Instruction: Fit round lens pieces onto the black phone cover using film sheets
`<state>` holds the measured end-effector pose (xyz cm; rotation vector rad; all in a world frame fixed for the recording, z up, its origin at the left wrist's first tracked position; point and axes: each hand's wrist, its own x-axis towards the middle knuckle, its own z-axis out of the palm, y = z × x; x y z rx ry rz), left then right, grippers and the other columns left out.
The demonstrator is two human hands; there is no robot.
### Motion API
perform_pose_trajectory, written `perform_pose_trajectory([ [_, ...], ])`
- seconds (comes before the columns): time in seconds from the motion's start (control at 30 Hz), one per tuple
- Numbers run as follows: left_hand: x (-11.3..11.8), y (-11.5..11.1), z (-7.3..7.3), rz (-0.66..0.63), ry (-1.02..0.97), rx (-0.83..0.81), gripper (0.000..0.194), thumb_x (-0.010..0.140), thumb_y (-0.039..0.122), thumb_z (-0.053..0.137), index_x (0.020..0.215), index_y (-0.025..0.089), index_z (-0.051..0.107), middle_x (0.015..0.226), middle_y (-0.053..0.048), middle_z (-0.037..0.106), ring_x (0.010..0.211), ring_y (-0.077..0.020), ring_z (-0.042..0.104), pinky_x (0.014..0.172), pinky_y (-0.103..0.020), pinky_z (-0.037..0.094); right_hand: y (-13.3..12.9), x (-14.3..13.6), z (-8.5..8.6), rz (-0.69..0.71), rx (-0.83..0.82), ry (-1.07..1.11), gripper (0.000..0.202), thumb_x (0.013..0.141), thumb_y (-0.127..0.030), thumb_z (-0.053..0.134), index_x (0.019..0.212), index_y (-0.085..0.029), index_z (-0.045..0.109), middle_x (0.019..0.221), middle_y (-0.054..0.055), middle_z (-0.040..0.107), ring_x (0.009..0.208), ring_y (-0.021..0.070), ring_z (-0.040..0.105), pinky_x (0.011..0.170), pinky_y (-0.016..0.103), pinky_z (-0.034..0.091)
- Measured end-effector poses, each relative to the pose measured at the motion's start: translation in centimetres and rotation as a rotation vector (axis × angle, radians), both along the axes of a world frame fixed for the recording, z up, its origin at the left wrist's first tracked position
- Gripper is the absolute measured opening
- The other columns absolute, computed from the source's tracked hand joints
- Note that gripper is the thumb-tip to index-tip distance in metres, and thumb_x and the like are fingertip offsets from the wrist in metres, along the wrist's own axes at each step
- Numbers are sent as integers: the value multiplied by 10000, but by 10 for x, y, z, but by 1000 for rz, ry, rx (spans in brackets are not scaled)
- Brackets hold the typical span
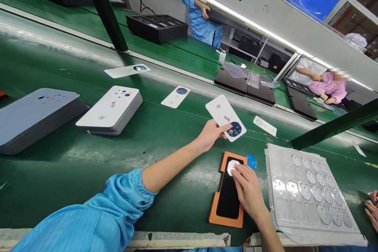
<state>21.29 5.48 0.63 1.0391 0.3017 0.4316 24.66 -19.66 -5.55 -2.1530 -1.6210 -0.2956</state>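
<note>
My left hand point(211, 134) pinches the lower edge of a white phone-shaped panel point(220, 110) that carries a dark round camera piece. Closer to me, an orange fixture point(226, 220) with a black inlay point(228, 201) lies on the bench. The fingertips of my right hand point(248, 185) are on a white round disc point(232, 167) at the fixture's upper end. A blue round film point(251, 161) lies beside that end. To the right is a clear tray point(291, 204) with several round discs in its pockets.
Stacks of white panels point(110, 106) and grey panels point(38, 114) stand at left. Single panels point(176, 97) lie across the belt. A green post point(333, 124) slants at right. Another person's hands point(372, 208) show at the right edge; people work beyond.
</note>
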Motion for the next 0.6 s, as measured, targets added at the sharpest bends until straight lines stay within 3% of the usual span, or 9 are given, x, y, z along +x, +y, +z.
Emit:
perform_pose_trajectory([
  [0.13,0,-11,-2,48,21,88,370,622,369,881,829,97,737,790,-91,705,627,-134,585,457,-201,410,7,5,23,4,125,123,279,972,-135,488,1161,-236,668,1171,77,699,1104,208,649,964,406,548],
  [0.23,-1,-22,-2,61,56,145,341,581,370,887,685,98,709,652,-56,665,471,-69,438,407,-198,299,24,8,49,-66,285,239,240,971,-167,492,1127,-221,666,1114,85,704,1056,199,662,917,355,559],
  [0.33,-6,-34,3,68,124,227,353,554,402,877,574,121,664,499,-4,571,420,-67,376,403,-206,252,46,8,66,-151,410,299,187,953,-182,497,1037,-206,662,1011,85,696,958,191,663,850,326,555],
  [0.4,-10,-39,7,106,212,362,367,555,449,851,528,142,651,460,-6,561,429,-109,439,412,-220,292,59,8,68,-219,445,296,145,926,-191,520,955,-207,661,929,71,684,892,184,649,806,308,544],
  [0.5,-9,-37,10,138,329,587,442,597,548,762,401,186,598,579,-60,692,591,-229,628,507,-267,446,73,17,57,-320,450,279,75,859,-193,592,889,-208,659,895,55,678,884,182,638,794,294,531],
  [0.6,-4,-37,9,116,432,751,407,664,610,656,474,252,693,683,-25,750,731,-304,687,565,-320,507,78,28,46,-409,521,332,88,807,-209,677,893,-207,660,901,41,676,898,170,643,814,276,527],
])
